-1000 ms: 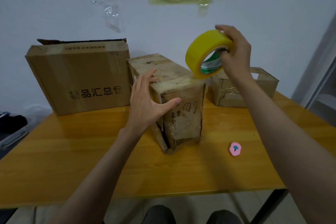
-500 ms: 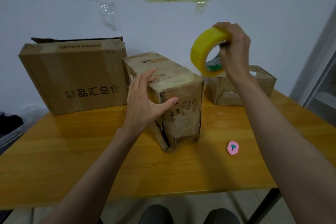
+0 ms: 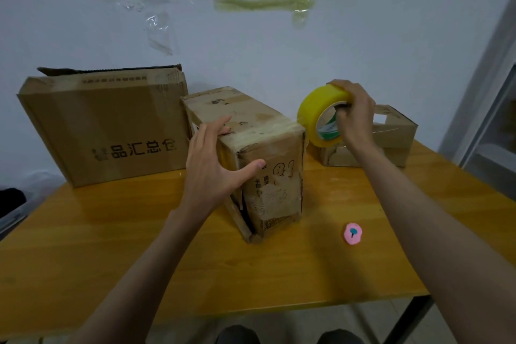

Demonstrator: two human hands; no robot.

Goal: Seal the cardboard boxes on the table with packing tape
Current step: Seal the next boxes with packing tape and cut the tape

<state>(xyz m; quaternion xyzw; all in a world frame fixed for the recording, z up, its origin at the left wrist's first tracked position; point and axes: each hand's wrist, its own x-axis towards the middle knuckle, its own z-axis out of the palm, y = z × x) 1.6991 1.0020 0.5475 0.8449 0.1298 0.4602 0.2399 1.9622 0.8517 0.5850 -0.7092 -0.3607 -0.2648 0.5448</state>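
Three cardboard boxes sit on the bench (image 3: 117,246) in front of me. My left hand (image 3: 212,167) rests against the middle box (image 3: 268,176), fingers (image 3: 216,128) spread and straight over its top left edge, thumb stretched across the near face. That box stands on the bench with old tape and a torn label on its front.

My right hand (image 3: 356,120) grips the yellow tape roll (image 3: 321,116), fingers curled over the top of the roll and thumb tucked into its core. The roll hangs in the air just off the top right edge of the middle box, on the far side from my left fingers. A clear strip seems to run from the roll onto the box top, though I cannot tell exactly where it sticks.

Left of my left fingers stands the big box (image 3: 106,126) with printed characters, its top flap raised. Behind my right hand sits the small box (image 3: 393,139), touching the bench near the wall. Below my right wrist, a pink round object (image 3: 353,233) lies on the bench, well apart from the boxes.
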